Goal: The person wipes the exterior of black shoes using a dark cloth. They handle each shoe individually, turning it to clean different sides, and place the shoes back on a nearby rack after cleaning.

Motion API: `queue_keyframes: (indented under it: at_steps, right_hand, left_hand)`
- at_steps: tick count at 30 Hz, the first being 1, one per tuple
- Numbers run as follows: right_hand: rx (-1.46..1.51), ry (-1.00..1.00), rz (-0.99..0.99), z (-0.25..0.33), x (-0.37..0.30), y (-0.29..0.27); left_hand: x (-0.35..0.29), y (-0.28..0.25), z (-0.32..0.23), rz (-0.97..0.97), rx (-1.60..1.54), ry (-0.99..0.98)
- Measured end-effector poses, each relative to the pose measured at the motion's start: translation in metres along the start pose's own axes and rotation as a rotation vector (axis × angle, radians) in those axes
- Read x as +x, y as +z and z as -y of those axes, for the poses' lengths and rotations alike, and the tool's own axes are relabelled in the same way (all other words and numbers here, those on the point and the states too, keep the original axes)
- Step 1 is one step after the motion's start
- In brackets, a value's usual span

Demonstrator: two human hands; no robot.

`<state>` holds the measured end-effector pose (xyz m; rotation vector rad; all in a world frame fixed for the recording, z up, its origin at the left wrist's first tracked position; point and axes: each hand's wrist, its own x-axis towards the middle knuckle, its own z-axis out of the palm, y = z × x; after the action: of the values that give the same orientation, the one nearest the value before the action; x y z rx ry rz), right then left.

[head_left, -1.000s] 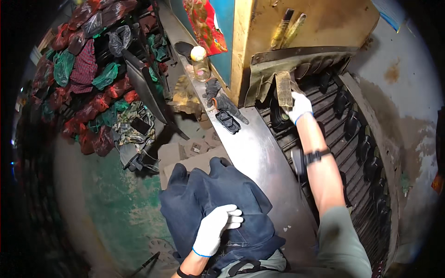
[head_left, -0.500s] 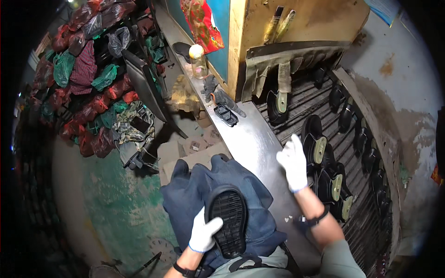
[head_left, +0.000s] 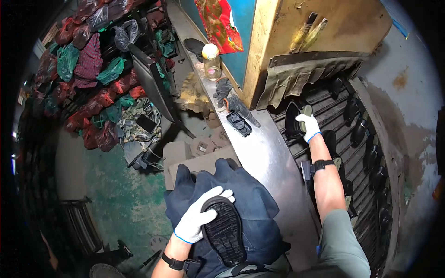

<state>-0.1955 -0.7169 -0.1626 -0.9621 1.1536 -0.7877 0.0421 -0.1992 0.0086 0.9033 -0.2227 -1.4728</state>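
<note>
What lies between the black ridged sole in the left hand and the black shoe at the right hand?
The head view shows dark blue cloth, then a silver metal surface.

Head-worn fisheye looks down over both hands.

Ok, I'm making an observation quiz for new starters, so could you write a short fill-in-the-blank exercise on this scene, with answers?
1. The black sole is held in the ____ hand.
2. The right hand, at the black shoe, is covered in ____ fabric.
3. Between the clear bottle and the black tray lie dark grey ____.
4. The painted floor left of the person's lap is mainly ____.

Missing words: left; white; gloves; green.
</note>
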Motion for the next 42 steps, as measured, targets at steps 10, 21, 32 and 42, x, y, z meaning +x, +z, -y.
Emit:
queue_keyframes:
  at_steps: [10, 21, 32, 42]
  right_hand:
    - [1.052, 0.122, 0.626, -0.001, -0.325, 0.009]
    - [0.205, -0.169, 0.601, -0.025, -0.512, 0.012]
    - [-0.451, -0.582, 0.685, -0.016, -0.569, 0.057]
    - [-0.337, -0.498, 0.722, -0.015, -0.564, 0.07]
  left_hand:
    - [-0.017, 0.009, 0.007, 0.185, -0.036, 0.034]
    - [-0.049, 0.038, -0.059, 0.362, 0.604, 0.609]
    - [-0.068, 0.012, -0.027, 0.338, 0.371, 0.489]
    - [-0.07, 0.016, -0.035, 0.29, 0.439, 0.444]
